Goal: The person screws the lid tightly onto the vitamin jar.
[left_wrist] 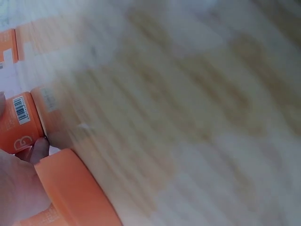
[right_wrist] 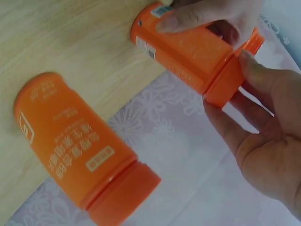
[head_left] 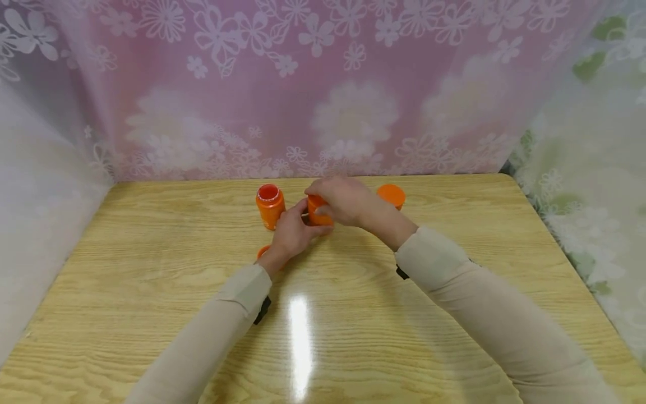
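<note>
My left hand point(head_left: 294, 231) grips the body of the middle orange bottle point(right_wrist: 183, 54), which stands on the table. Over its top is my right hand point(head_left: 345, 202), thumb and fingers pinching the orange cap point(right_wrist: 225, 84) at the bottle's mouth. In the right wrist view, the left thumb lies along the bottle's side. Just left of the left hand stands an uncapped orange bottle point(head_left: 271, 210) with its mouth showing. A loose orange cap point(left_wrist: 77, 193) lies close to the left wrist, partly hidden by it in the head view.
A third orange bottle point(right_wrist: 75, 141), capped, stands to the right, partly behind the right forearm in the head view. The wooden table point(head_left: 151, 269) ends at the back against a pink floral curtain point(head_left: 282, 101). Pale curtains hang at both sides.
</note>
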`<move>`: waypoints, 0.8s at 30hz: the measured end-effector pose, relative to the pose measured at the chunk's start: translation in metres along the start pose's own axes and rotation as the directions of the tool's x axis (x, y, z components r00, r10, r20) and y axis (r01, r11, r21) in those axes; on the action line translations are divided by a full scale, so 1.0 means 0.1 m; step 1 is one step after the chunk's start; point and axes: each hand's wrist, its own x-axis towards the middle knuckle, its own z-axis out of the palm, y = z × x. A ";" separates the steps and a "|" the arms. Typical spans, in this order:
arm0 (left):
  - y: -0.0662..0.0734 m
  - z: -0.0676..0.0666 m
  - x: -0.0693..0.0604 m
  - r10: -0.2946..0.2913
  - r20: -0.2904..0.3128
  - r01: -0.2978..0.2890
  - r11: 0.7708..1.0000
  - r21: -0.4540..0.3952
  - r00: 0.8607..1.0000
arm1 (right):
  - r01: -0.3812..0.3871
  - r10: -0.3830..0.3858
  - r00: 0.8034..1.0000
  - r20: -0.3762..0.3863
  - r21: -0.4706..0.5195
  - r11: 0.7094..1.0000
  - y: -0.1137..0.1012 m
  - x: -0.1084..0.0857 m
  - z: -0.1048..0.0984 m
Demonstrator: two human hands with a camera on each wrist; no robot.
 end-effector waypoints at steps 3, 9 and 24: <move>0.01 0.02 -0.01 0.013 -0.016 -0.012 0.999 0.037 1.000 | -0.027 0.028 0.998 -0.064 0.014 1.000 -0.03 -0.03 0.06; 0.04 0.03 -0.03 0.014 -0.020 -0.012 0.999 0.053 1.000 | -0.097 0.103 0.985 -0.140 0.046 0.994 -0.07 -0.07 0.13; 0.09 -0.01 -0.01 0.044 0.045 -0.051 0.984 0.171 0.998 | -0.079 0.075 0.995 -0.065 -0.057 0.995 -0.01 -0.07 0.16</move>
